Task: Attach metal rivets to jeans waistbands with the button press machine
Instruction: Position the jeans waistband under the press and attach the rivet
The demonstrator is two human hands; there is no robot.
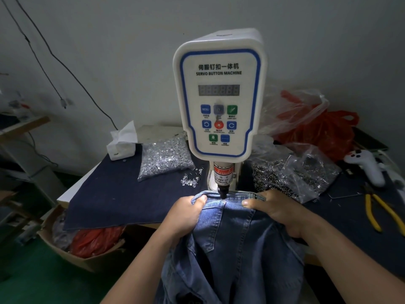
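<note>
1. Left hand (pixel 185 212) fingers pinch the blue denim jeans waistband (pixel 228 199); right hand (pixel 277 210) fingers grip it too.
2. Waistband sits under the black punch tip (pixel 222 192) of the white servo button machine (pixel 219 95).
3. Risk: thumbs near punch (pinch hazard); slipped fabric would misplace the rivet.

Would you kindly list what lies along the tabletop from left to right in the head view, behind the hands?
Tissue box → bag of silver rivets → servo button machine → bag of dark metal fasteners → white handheld device → yellow-handled pliers.
</note>
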